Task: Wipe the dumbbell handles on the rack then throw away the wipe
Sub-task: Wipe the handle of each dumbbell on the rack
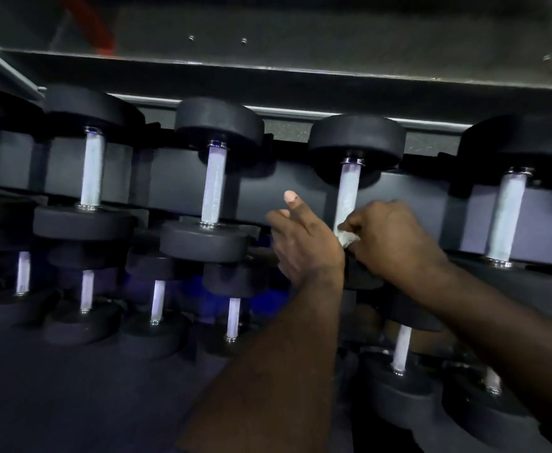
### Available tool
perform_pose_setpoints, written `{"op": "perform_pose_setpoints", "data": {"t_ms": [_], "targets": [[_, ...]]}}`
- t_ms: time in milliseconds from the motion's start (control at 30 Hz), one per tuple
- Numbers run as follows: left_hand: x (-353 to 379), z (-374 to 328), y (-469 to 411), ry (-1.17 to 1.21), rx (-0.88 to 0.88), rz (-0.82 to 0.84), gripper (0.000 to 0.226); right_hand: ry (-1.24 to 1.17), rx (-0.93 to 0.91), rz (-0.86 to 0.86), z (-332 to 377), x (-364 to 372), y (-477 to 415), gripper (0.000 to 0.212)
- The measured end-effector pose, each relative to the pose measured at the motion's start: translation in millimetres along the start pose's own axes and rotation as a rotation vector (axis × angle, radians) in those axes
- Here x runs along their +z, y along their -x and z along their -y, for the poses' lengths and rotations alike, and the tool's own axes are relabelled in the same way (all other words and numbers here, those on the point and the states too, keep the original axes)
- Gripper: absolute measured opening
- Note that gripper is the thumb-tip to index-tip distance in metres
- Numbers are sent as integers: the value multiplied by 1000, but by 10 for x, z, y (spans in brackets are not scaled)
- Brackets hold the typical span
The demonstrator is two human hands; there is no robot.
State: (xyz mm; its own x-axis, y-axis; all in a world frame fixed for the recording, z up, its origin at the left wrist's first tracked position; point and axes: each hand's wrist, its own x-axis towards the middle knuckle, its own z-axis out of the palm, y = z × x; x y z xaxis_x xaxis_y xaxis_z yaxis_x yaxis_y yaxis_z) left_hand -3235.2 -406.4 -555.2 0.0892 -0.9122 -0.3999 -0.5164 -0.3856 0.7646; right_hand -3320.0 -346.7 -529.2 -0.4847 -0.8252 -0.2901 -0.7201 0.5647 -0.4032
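Note:
Black dumbbells with knurled silver handles lie in rows on a dark rack (183,188). My right hand (389,237) grips a crumpled white wipe (348,238) against the lower end of one upper-row handle (347,197). Just left of that handle, my left hand (304,243) hovers with its fingers loosely extended, thumb raised, holding nothing. The near head of this dumbbell is mostly hidden behind my two hands.
More dumbbells sit on the upper row at left (214,188) and right (507,214). A lower row of smaller dumbbells (233,317) lies nearer to me. A grey metal shelf edge (268,65) overhangs the rack above.

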Motion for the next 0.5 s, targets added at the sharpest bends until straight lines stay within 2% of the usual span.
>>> {"op": "perform_pose_setpoints", "data": {"t_ms": [100, 167, 267, 333, 400, 500], "targets": [[-20, -22, 18, 47, -9, 7, 80, 65, -222, -59, 30, -60, -159, 21], [-39, -20, 31, 38, 2, 45, 86, 314, -417, -10, 33, -34, -269, 16], [-43, -21, 1, 42, -15, 104, 90, 488, -448, 225, 72, 6, -368, 21], [-35, -14, -2, 25, -15, 93, 93, 560, -496, 329, 127, -102, -468, 18], [-51, -33, 24, 47, -6, 85, 94, 612, -528, 368, 193, -192, -516, 18], [-53, -35, 34, 56, -24, 95, 95, 830, -625, 388, 188, -124, -509, 28]]}}
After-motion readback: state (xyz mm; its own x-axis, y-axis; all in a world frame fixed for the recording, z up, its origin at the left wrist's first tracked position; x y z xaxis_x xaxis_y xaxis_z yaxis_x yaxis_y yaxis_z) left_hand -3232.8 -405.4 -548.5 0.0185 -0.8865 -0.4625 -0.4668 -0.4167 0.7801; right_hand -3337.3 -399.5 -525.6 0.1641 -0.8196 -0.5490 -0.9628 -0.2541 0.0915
